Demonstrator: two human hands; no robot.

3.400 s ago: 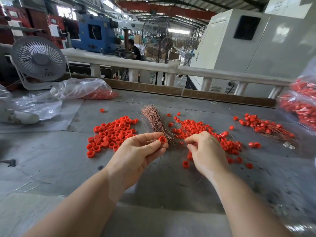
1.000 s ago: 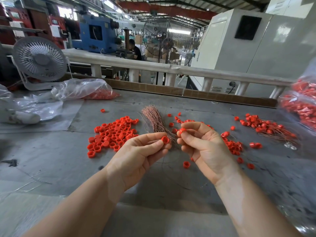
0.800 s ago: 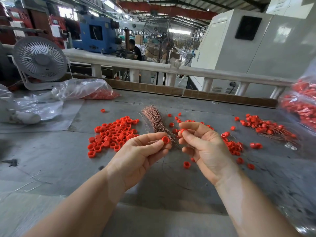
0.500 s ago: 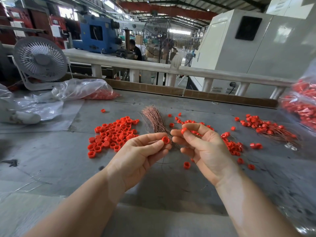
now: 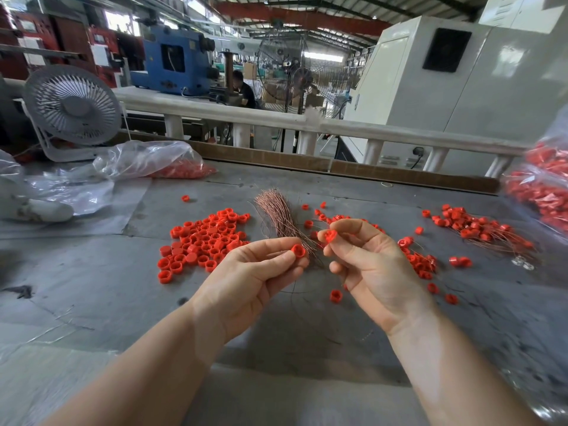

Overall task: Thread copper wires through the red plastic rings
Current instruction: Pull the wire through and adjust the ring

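Factory hall w/ machines behind a white rail; work goes on at a grey table [image 5: 92, 272]. Left hand [image 5: 255, 278] pinches a red ring [image 5: 298, 250] at thumb and forefinger tip, opening turned toward the right hand [image 5: 368, 265], which pinches a 2nd ring [image 5: 330, 235] close by, prob so a wire can pass thru both. Wire betw them too thin to make out. Copper wire bundle [image 5: 276, 213] lies just behind the hands, mid-table; loose rings pile [image 5: 203, 238] to its left, threaded rings [image 5: 479, 232] toward the right edge, each within reach
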